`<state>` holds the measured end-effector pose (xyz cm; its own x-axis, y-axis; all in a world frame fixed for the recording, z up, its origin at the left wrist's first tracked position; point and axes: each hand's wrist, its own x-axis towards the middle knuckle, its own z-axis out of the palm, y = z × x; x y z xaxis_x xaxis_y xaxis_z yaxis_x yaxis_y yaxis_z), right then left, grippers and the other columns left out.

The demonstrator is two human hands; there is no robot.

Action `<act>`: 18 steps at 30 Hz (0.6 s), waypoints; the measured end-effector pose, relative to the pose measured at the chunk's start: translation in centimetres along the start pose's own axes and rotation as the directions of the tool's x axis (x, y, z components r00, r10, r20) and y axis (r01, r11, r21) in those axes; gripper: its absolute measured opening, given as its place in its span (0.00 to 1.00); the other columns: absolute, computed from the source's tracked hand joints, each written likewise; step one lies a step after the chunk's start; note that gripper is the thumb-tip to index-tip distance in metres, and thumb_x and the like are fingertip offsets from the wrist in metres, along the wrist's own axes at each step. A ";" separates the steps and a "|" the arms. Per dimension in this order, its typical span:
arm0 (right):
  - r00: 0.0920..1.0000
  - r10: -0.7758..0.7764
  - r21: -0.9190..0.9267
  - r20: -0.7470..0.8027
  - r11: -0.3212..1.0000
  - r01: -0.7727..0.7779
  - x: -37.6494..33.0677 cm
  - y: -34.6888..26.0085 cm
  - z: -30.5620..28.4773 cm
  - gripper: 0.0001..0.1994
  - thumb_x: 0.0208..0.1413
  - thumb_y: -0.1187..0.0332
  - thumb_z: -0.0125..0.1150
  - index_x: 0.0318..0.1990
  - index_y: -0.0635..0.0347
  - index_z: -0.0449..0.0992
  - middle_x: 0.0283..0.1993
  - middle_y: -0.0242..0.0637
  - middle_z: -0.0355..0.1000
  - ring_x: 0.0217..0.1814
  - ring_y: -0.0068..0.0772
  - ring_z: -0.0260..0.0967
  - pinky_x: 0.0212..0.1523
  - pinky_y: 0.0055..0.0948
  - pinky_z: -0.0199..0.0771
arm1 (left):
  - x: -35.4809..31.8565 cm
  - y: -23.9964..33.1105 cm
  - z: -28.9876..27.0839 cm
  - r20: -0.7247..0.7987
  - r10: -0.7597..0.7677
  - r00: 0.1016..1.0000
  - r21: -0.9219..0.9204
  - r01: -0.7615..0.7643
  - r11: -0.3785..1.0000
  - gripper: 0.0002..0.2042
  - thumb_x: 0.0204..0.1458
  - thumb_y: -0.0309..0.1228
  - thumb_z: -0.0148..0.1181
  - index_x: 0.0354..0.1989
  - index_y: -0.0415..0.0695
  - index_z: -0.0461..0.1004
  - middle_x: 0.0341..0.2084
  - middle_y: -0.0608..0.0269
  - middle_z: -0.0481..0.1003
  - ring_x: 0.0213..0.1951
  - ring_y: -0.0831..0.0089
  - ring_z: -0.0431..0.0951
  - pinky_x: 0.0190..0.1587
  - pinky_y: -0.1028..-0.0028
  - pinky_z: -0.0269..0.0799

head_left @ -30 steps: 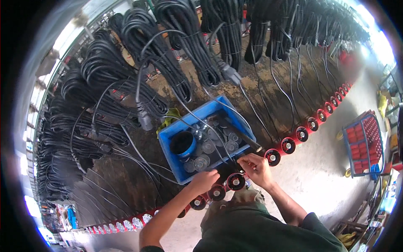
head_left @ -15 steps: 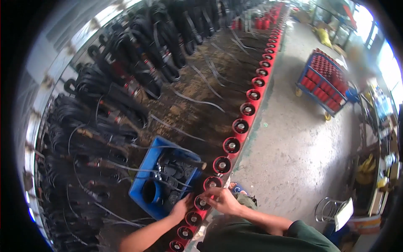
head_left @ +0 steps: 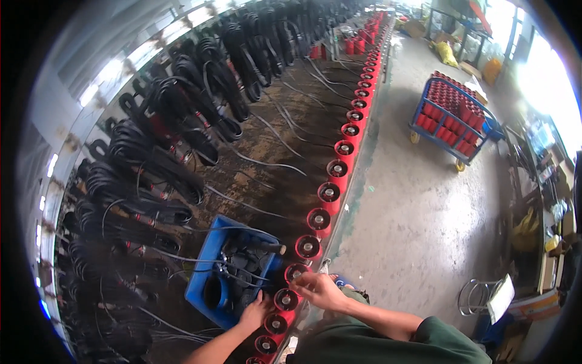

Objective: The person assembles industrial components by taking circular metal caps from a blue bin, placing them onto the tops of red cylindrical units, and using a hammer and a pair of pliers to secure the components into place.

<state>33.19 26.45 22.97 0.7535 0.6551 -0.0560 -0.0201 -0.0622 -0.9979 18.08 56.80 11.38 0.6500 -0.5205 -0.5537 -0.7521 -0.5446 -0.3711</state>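
Observation:
A long row of red cylinders with dark insides and a silvery round centre runs along the table edge. My right hand is over one near cylinder, its fingers bent and drawn together at the rim; anything between the fingertips is too small to make out. To the left, my left hand lies between the row and a blue plastic crate, close to the crate's near right corner. Its thumb points up, and the other fingers are largely hidden. Dark round parts fill the crate, and grey cables cross over it.
Thick black cable coils hang along the left, with loose ends trailing over the worn tabletop. On the right, a blue trolley carries stacked red cylinders on the grey floor. A chair stands at the lower right, beside cluttered shelving.
My left hand has drawn back slightly from the cylinders, nearer the crate. My right hand stays over the row, its fingers bent. The whole view has shifted a little.

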 end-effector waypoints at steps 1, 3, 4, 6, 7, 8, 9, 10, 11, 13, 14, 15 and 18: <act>1.000 -0.022 0.005 0.004 1.000 0.022 0.1 -0.1 0.5 0.09 0.66 0.71 0.65 0.49 0.65 0.83 0.40 0.43 0.82 0.40 0.31 0.83 0.40 0.32 0.81 | -1.1 0.0 0.3 -0.109 -0.039 0.993 -0.075 0.031 0.997 0.26 0.65 0.40 0.46 0.70 0.44 0.66 0.64 0.53 0.71 0.70 0.48 0.63 0.77 0.45 0.50; 0.997 -0.075 -0.009 0.000 0.997 0.075 0.3 0.1 1.5 0.08 0.65 0.73 0.66 0.48 0.64 0.83 0.41 0.43 0.82 0.39 0.30 0.81 0.38 0.32 0.81 | -2.1 -0.4 -0.7 -0.274 -0.058 0.960 0.109 0.091 0.990 0.23 0.61 0.36 0.52 0.64 0.44 0.71 0.57 0.52 0.73 0.64 0.51 0.67 0.70 0.49 0.59; 0.997 -0.079 -0.004 0.026 0.997 0.079 0.5 -0.4 1.8 0.08 0.64 0.74 0.66 0.48 0.64 0.84 0.40 0.43 0.82 0.38 0.30 0.81 0.38 0.31 0.80 | -2.6 -1.1 -2.0 -0.370 -0.075 0.926 0.040 0.096 0.995 0.22 0.60 0.35 0.54 0.63 0.43 0.71 0.55 0.50 0.72 0.61 0.51 0.68 0.67 0.51 0.63; 0.994 -0.087 0.006 0.068 0.996 0.087 0.8 -0.8 2.7 0.07 0.63 0.76 0.67 0.47 0.62 0.84 0.40 0.43 0.81 0.36 0.30 0.80 0.38 0.30 0.79 | -4.3 -2.0 -3.9 -0.465 -0.184 0.866 -0.093 0.158 0.983 0.23 0.60 0.33 0.54 0.64 0.41 0.70 0.54 0.48 0.72 0.58 0.51 0.70 0.65 0.52 0.65; 0.992 -0.062 -0.044 0.107 0.997 0.067 1.0 -1.4 2.9 0.07 0.63 0.76 0.66 0.47 0.62 0.85 0.40 0.41 0.82 0.36 0.28 0.79 0.37 0.28 0.79 | -5.1 -2.0 -4.6 -0.469 -0.266 0.842 -0.158 0.217 0.963 0.23 0.61 0.32 0.53 0.65 0.41 0.69 0.53 0.48 0.72 0.58 0.51 0.70 0.66 0.52 0.65; 0.988 -0.082 -0.013 0.133 0.996 0.084 1.1 -1.6 3.4 0.08 0.63 0.77 0.66 0.47 0.63 0.85 0.41 0.40 0.83 0.37 0.27 0.79 0.38 0.28 0.79 | -6.2 -1.7 -5.1 -0.463 -0.383 0.799 -0.230 0.309 0.923 0.26 0.60 0.33 0.54 0.68 0.41 0.67 0.54 0.45 0.71 0.56 0.49 0.71 0.63 0.53 0.67; 0.985 -0.098 0.007 0.144 0.995 0.098 1.4 -1.7 3.6 0.08 0.63 0.77 0.65 0.48 0.63 0.85 0.41 0.39 0.83 0.38 0.25 0.79 0.39 0.28 0.79 | -6.5 -1.2 -5.3 -0.352 -0.549 0.759 -0.471 0.363 0.804 0.31 0.56 0.30 0.61 0.71 0.40 0.64 0.57 0.42 0.70 0.57 0.46 0.70 0.64 0.52 0.67; 0.984 -0.078 -0.029 0.163 0.996 0.083 1.8 -1.8 3.6 0.08 0.64 0.77 0.65 0.48 0.65 0.84 0.43 0.38 0.84 0.40 0.23 0.79 0.40 0.26 0.80 | -6.6 -1.3 -7.3 -0.271 -0.737 0.619 -0.706 0.393 0.589 0.35 0.54 0.28 0.64 0.72 0.40 0.62 0.58 0.42 0.69 0.57 0.44 0.70 0.64 0.52 0.67; 0.977 -0.001 -0.066 0.211 0.998 0.015 2.1 -2.9 3.6 0.09 0.65 0.77 0.65 0.51 0.66 0.83 0.43 0.40 0.84 0.42 0.22 0.80 0.42 0.26 0.80 | -6.9 -1.1 -9.6 -0.134 -0.876 0.464 -0.875 0.360 0.325 0.38 0.52 0.26 0.67 0.74 0.40 0.59 0.60 0.42 0.68 0.57 0.42 0.69 0.64 0.52 0.67; 0.964 0.037 -0.078 0.265 0.997 -0.017 2.3 -4.6 4.9 0.11 0.64 0.77 0.67 0.53 0.68 0.81 0.44 0.41 0.84 0.45 0.23 0.80 0.46 0.26 0.81 | -7.2 2.8 -9.4 0.173 -0.972 0.162 -0.985 0.040 -0.169 0.39 0.58 0.25 0.64 0.78 0.45 0.54 0.64 0.42 0.66 0.60 0.44 0.69 0.63 0.52 0.69; 0.955 0.042 -0.085 0.293 0.996 -0.018 2.5 -5.1 5.4 0.11 0.64 0.77 0.67 0.53 0.68 0.81 0.44 0.41 0.84 0.45 0.23 0.80 0.46 0.26 0.81 | -7.1 3.8 -10.8 0.406 -0.901 0.153 -0.825 -0.363 -0.434 0.36 0.61 0.27 0.60 0.78 0.47 0.54 0.64 0.43 0.67 0.60 0.46 0.71 0.62 0.51 0.72; 0.918 0.058 0.057 0.393 0.995 -0.087 2.7 -5.5 6.1 0.12 0.64 0.77 0.67 0.53 0.68 0.81 0.45 0.40 0.84 0.45 0.23 0.80 0.47 0.26 0.81 | -7.0 4.7 -12.3 0.586 -0.776 0.233 -0.460 -0.693 -0.555 0.33 0.64 0.29 0.55 0.79 0.49 0.55 0.65 0.44 0.68 0.60 0.48 0.72 0.61 0.49 0.74; 0.777 -0.009 0.185 0.630 0.973 -0.139 3.8 -6.7 8.0 0.10 0.64 0.78 0.67 0.50 0.70 0.81 0.45 0.39 0.84 0.48 0.24 0.81 0.51 0.26 0.81 | -5.2 7.5 -14.5 0.473 -0.821 0.321 0.098 -0.945 -0.313 0.31 0.66 0.42 0.46 0.78 0.49 0.56 0.64 0.46 0.72 0.65 0.50 0.74 0.64 0.42 0.72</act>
<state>30.93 35.39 29.13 0.1713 0.9836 -0.0555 -0.2455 -0.0120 -0.9693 10.60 45.88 22.31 0.7745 0.5910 -0.2256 -0.3896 0.7266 0.5659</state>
